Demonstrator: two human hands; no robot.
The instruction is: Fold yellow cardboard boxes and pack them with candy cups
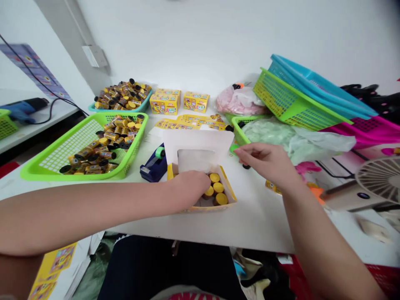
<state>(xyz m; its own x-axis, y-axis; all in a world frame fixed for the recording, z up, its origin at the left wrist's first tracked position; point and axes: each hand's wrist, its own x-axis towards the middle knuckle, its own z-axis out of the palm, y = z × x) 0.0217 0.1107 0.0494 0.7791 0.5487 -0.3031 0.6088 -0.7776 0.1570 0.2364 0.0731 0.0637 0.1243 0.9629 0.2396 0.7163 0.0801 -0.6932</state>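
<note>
An open yellow cardboard box (229, 196) sits on the white table in front of me, its white windowed lid (196, 146) standing up. Inside stand several small yellow-capped canisters (218, 188). My left hand (190, 189) reaches into the box with fingers curled down over the canisters; what they grip is hidden. My right hand (265, 160) hovers just right of the lid, fingers bent and pinched together, with nothing visible in them.
A green basket (43, 166) of loose canisters lies at left, a teal tray (93, 108) of more behind it. Closed yellow boxes (164, 102), flat cartons (187, 122), a blue tape dispenser (153, 166), stacked baskets (293, 100), plastic bags and a small fan (379, 179) surround the box.
</note>
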